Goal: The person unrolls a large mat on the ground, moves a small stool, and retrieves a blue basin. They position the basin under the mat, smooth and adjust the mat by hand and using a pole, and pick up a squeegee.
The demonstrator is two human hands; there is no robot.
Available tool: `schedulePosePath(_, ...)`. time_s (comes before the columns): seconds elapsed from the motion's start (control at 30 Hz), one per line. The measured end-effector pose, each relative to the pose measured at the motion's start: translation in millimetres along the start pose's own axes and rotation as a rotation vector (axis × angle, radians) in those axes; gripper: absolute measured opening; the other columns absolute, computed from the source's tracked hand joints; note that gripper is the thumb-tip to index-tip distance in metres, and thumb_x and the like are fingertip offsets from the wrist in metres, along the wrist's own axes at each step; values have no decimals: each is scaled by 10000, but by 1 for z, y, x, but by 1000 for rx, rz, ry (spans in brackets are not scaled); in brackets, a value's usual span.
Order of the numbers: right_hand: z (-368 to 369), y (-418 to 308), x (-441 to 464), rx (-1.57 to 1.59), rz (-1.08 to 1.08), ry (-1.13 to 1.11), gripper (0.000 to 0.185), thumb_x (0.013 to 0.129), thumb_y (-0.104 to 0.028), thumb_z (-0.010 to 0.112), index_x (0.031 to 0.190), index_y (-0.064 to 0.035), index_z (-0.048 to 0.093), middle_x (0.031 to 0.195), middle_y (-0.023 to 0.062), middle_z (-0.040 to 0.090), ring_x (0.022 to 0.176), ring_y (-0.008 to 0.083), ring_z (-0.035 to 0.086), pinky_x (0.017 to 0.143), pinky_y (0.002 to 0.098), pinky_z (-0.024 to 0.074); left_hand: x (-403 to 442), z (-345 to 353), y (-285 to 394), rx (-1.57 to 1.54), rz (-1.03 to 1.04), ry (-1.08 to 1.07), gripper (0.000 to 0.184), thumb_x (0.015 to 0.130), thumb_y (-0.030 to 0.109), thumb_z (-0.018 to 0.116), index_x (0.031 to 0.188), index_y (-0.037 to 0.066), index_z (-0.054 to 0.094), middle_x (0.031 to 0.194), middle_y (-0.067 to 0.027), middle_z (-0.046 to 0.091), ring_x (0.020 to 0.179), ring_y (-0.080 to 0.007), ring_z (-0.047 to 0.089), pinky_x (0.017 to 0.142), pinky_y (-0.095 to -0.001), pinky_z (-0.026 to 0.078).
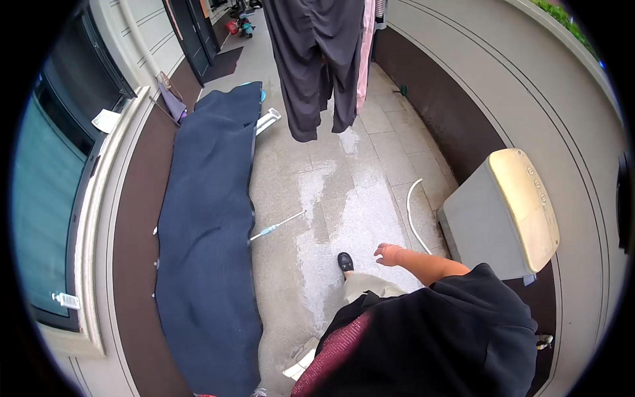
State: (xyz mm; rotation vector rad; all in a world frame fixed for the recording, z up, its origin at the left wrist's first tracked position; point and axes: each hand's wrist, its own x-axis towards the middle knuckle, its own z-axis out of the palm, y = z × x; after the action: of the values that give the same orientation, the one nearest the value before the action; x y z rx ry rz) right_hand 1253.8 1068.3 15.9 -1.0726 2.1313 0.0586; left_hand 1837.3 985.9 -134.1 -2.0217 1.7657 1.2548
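Observation:
Bare below a black sleeve, my right arm reaches leftward across the lower right. My right hand (388,255) is above the pale wet floor (370,215), its fingers slightly apart and nothing visible in them. It is nearest to a black shoe (345,262) and a white hose (411,210) on the floor. My left hand is not in view. Red patterned cloth (334,354) shows beside my black top.
A long dark blue cover (205,231) lies along the left wall, with a thin pole (278,225) sticking out. Dark trousers (311,59) hang ahead. A washing machine with a yellowed lid (522,205) stands at right. A toy-like vehicle (245,26) is far ahead.

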Motion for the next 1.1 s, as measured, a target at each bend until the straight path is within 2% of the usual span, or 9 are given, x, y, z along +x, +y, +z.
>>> schedulePosePath(0.23, 67, 146, -76, 293, 514, 164, 384, 795, -306, 558, 1108, -88, 600, 1108, 174, 589, 1050, 331, 547, 902, 413, 436, 44, -51, 37, 119, 183, -17, 304, 831, 226, 540, 1018, -6, 597, 921, -162, 627, 807, -275, 600, 738, -358, 472)
schedulePosePath(0.3, 109, 205, -74, 159, 576, -32, 372, 777, -310, 558, 1060, -80, 634, 1112, 163, 591, 1050, 324, 551, 894, 411, 441, 55, -64, 78, -31, 231, 58, 306, 839, 223, 529, 1029, -9, 592, 919, -158, 628, 790, -265, 606, 723, -351, 477)
schedulePosePath(0.37, 118, 233, -60, 121, 585, -117, 378, 772, -319, 558, 1053, -79, 639, 1113, 164, 591, 1051, 320, 552, 896, 411, 439, 38, -72, 166, -378, 201, 95, 293, 876, 190, 516, 1104, 8, 539, 872, -65, 612, 721, -155, 578, 638, -282, 475)
schedulePosePath(0.47, 82, 244, -65, 272, 594, -305, 415, 769, -345, 551, 1086, -89, 625, 1114, 160, 593, 1049, 313, 555, 906, 403, 432, 55, -42, 214, -345, 205, 26, 265, 874, 189, 530, 1065, 6, 549, 838, -52, 601, 684, -146, 566, 604, -274, 469)
schedulePosePath(0.53, 73, 267, -53, 422, 425, 60, 423, 794, -353, 536, 1123, -95, 594, 1059, 137, 625, 1008, 289, 580, 886, 389, 439, 63, -15, 248, -181, 222, 61, 234, 878, 209, 521, 998, 15, 578, 823, -71, 607, 674, -159, 569, 605, -306, 478)
schedulePosePath(0.67, 19, 329, -29, 501, 389, 157, 419, 803, -353, 538, 1145, -114, 581, 1040, 137, 631, 994, 291, 586, 875, 372, 448, 74, 45, 308, 433, 349, -213, 251, 855, 242, 538, 995, 45, 606, 869, -123, 632, 771, -217, 602, 696, -329, 481)
schedulePosePath(0.9, -18, 481, -24, 525, 654, 306, 329, 808, -318, 531, 1048, -114, 626, 1026, 153, 625, 978, 306, 584, 871, 376, 454, 32, 125, 550, 374, 526, -283, 302, 837, 271, 567, 1054, 64, 608, 927, -138, 654, 855, -228, 626, 777, -321, 479)
schedulePosePath(0.97, 0, 522, -14, 560, 728, 277, 321, 807, -309, 530, 1039, -110, 629, 1030, 153, 624, 982, 306, 582, 870, 377, 455, 44, 127, 588, 285, 662, -292, 313, 839, 276, 575, 1071, 68, 600, 905, -119, 658, 835, -202, 625, 768, -309, 480)
schedulePosePath(1.1, 21, 559, 6, 632, 858, 275, 310, 821, -300, 524, 1031, -93, 623, 907, 154, 650, 818, 281, 634, 774, 376, 491, 104, 115, 633, 455, 507, -292, 322, 845, 300, 551, 1069, 74, 605, 949, -126, 655, 893, -230, 622, 803, -313, 475)
